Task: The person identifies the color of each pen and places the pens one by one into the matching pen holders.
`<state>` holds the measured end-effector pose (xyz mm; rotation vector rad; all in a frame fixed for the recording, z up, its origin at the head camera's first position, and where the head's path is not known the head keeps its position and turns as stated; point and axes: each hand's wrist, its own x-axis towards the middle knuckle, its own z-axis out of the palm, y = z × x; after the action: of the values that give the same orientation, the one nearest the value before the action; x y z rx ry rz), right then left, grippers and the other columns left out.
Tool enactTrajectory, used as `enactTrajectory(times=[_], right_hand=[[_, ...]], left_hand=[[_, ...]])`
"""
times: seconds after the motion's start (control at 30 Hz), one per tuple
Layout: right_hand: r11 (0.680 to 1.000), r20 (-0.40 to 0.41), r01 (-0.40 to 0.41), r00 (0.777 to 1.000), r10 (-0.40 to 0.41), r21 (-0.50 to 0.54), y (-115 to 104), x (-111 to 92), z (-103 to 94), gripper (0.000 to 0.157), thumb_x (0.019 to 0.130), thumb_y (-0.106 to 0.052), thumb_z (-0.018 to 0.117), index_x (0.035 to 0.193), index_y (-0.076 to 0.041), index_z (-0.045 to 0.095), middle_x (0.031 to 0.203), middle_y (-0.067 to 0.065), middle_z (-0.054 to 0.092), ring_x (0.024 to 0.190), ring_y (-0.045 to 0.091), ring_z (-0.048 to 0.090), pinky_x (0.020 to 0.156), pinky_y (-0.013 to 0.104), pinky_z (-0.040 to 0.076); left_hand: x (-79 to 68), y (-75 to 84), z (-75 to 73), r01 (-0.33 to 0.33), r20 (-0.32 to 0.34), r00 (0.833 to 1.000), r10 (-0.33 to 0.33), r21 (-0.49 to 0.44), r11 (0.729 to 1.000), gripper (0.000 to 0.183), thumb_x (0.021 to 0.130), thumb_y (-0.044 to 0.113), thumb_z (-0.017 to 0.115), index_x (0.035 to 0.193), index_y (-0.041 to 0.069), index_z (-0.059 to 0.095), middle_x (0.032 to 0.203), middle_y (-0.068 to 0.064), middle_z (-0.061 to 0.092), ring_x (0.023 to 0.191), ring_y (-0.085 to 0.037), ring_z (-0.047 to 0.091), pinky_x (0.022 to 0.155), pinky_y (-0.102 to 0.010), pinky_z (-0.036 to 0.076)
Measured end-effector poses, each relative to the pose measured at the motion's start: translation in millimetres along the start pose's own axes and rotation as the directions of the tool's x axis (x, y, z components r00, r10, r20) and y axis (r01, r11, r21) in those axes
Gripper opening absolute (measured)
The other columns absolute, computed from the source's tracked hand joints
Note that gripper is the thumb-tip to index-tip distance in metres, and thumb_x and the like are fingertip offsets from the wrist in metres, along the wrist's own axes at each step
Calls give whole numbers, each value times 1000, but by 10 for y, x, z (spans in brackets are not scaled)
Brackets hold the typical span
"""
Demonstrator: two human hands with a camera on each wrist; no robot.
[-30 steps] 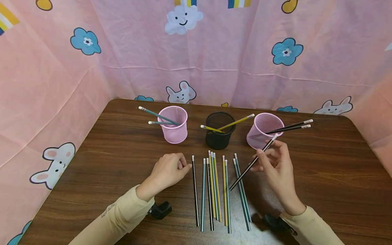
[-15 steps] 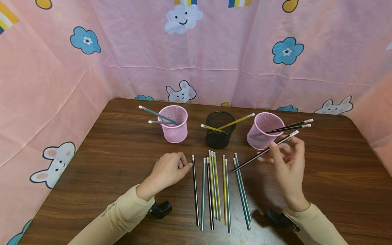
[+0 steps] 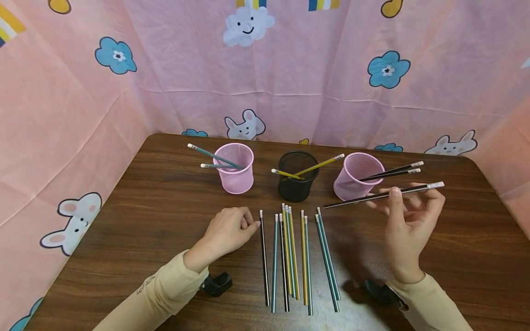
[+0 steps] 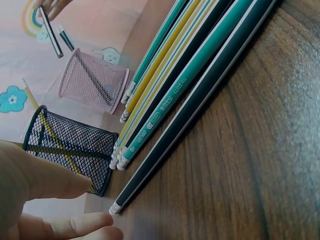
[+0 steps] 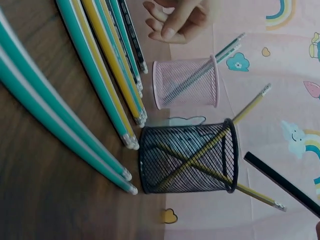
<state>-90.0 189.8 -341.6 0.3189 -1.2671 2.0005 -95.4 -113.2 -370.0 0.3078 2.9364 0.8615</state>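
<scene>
My right hand [image 3: 407,230] pinches a black pencil [image 3: 356,201] between thumb and fingers, in front of the right pink mesh cup [image 3: 344,185]. The pencil lies almost level in the air, its white eraser to the right. Two black pencils [image 3: 391,172] lean out of that cup. My left hand [image 3: 227,230] rests on the table with loosely bent fingers and holds nothing. Its fingertips are by the eraser end of a loose black pencil [image 4: 185,112]; whether they touch I cannot tell. Several teal, yellow and black pencils [image 3: 291,257] lie between the hands, erasers pointing away.
A black mesh cup [image 3: 295,190] with two yellow pencils stands in the middle. To its left is another pink mesh cup [image 3: 238,182] holding two teal pencils. Behind the wooden table [image 3: 157,193] hangs a pink patterned cloth [image 3: 298,69].
My right hand has moved right with the black pencil. The pencil has swung from a steep slant to nearly level, eraser end outward. The left hand and loose pencils have stayed put.
</scene>
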Motion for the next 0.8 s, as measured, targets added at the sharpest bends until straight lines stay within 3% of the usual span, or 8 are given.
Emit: enactTrajectory(times=[0.27, 0.8], right_hand=[[991, -70, 108, 992, -102, 81, -54, 94, 14, 30, 88, 16, 50, 115, 12, 35, 91, 28, 56, 78, 34, 66, 61, 39, 57], [984, -107, 163, 982, -155, 72, -32, 201, -56, 26, 88, 15, 53, 110, 14, 39, 91, 33, 60, 82, 37, 68, 70, 40, 57]], left_hand=[[-11, -5, -2, -9, 3, 1000, 9, -8, 1000, 16, 84, 25, 71, 73, 15, 64, 60, 7, 56, 56, -10, 50, 52, -27, 39], [-20, -8, -9, -57, 1, 998, 57, -17, 998, 17, 84, 24, 71, 71, 16, 64, 59, 8, 55, 55, -8, 49, 52, -27, 39]])
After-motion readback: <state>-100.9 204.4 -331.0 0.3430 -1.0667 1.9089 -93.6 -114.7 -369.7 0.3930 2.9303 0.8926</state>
